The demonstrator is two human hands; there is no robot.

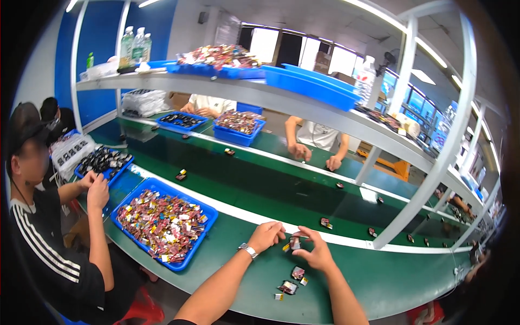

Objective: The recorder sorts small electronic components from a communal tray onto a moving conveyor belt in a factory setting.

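My right hand [317, 252] curves its thumb and forefinger around a small dark-cased electronic piece [295, 243] with a silvery face and a yellow-edged part hanging beside it. Just to the left, my left hand [267, 236] has its fingers curled together; whatever they pinch, if anything, is too small to make out. On the green worktop [238, 290] between my forearms lie two similar dark-cased pieces, one nearer the hands [298, 272] and one lower down [288, 287]. A small yellow-and-white battery [279, 297] rests closest to me.
A blue tray [211, 219] heaped with small battery parts stands left of my arm. Beyond runs a green conveyor [260, 181] carrying scattered pieces. A co-worker [43, 244] sits at left by a tray of black parts [108, 162]; others work opposite. A metal post [414, 197] rises at right.
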